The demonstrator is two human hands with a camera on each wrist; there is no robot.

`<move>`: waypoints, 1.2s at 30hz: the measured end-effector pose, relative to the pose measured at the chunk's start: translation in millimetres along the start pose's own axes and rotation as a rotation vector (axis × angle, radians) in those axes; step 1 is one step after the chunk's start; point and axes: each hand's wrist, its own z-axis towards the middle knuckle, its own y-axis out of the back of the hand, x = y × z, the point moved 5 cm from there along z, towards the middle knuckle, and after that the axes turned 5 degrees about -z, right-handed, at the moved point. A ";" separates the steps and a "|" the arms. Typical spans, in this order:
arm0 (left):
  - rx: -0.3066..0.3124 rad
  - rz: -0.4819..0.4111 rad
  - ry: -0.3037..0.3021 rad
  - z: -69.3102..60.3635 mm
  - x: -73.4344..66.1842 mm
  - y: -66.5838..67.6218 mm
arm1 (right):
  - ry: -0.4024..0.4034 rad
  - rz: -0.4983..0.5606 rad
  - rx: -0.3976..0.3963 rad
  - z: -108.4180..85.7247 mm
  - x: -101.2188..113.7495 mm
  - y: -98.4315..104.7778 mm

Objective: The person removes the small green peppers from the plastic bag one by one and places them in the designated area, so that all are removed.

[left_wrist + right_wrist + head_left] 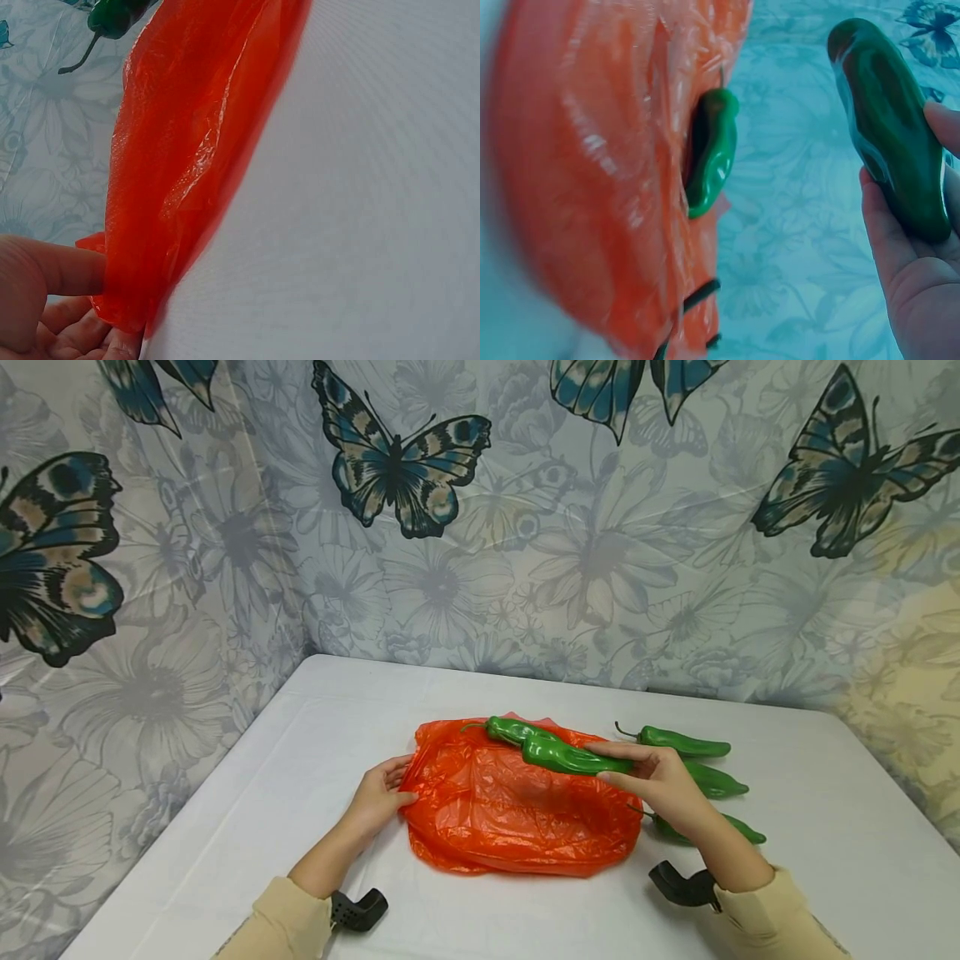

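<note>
- We are facing butterfly-print fabric (600,568) across a white table (525,918).
- Our left hand (377,799) is pinching the red plastic bag (517,814) at left.
- Our right hand (667,783) is clamping fingers round a green pepper (562,755) above it.

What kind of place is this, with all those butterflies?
Probably an indoor corner set up for tabletop work: there's a white table, a butterfly-patterned backdrop around its edges, and a red plastic bag with green peppers nearby.
</note>
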 end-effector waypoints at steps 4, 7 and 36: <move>-0.003 0.001 0.001 -1.3 -1.5 0.4 | -0.009 -0.011 -0.015 -11.5 -1.3 5.9; -0.006 0.001 0.004 -1.5 -2.0 0.8 | -0.007 -0.023 -0.023 -20.4 -3.1 10.1; 0.001 0.004 0.035 -1.3 -0.3 -0.4 | 0.023 -0.007 -0.071 -101.4 -34.0 47.1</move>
